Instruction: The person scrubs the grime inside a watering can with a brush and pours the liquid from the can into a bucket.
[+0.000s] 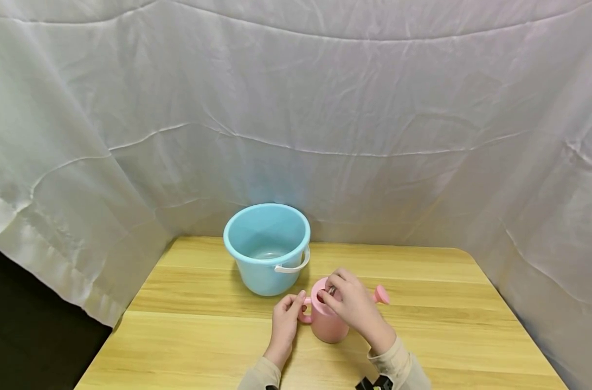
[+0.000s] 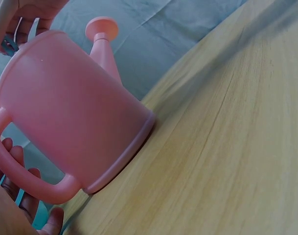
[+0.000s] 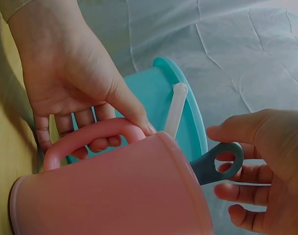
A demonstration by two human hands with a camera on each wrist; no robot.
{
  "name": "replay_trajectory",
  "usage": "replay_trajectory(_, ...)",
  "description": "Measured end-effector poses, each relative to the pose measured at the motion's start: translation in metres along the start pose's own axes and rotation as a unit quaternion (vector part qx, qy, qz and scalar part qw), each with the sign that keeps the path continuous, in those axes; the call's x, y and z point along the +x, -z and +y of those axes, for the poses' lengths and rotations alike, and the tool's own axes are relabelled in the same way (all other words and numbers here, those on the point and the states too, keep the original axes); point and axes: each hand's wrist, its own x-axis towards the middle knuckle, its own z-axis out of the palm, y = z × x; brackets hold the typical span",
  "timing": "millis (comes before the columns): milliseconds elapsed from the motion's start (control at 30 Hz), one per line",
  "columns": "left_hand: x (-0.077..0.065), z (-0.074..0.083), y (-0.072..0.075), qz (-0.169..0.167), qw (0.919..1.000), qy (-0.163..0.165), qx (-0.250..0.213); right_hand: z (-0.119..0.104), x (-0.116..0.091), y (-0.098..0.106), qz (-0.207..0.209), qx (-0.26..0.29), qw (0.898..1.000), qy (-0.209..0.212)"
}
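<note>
A pink watering can (image 1: 329, 325) stands upright on the table, its spout pointing right. My left hand (image 1: 284, 322) holds the can's loop handle (image 3: 90, 139), thumb on the handle's top and fingers curled behind it. Above the can's round opening is my right hand (image 1: 352, 303), its thumb and fingers bent about a dark grey handle with a ring-shaped end (image 3: 232, 164). That handle sticks out of the opening. Its lower part is hidden inside the can, so its kind cannot be told. One finger shows through the ring in the right wrist view.
A light blue bucket (image 1: 271, 281) with a white handle (image 1: 296, 268) stands just behind and left of the can. The wooden table (image 1: 447, 325) spreads to both sides. Pale curtains (image 1: 374, 108) hang behind it and at the sides.
</note>
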Motion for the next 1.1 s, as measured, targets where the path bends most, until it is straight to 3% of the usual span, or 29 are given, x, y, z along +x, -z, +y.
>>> replay_trajectory(233,0.0,0.0,0.0,-0.002,1.0,-0.002,0.004,0.001,0.0,0.002,-0.034,-0.038,0.997,-0.061)
replay_trajectory(400,0.0,0.0,0.0,-0.001,1.0,-0.004,0.003,0.002,0.001,0.003,-0.067,-0.022,0.994,-0.084)
replay_trajectory(733,-0.001,0.0,0.001,-0.003,1.0,-0.008,0.003,0.005,0.009,0.006,-0.087,0.001,0.995,-0.057)
replay_trajectory(1100,-0.001,0.001,0.0,0.0,1.0,0.0,-0.002,-0.002,0.018,0.02,-0.04,-0.029,0.999,0.007)
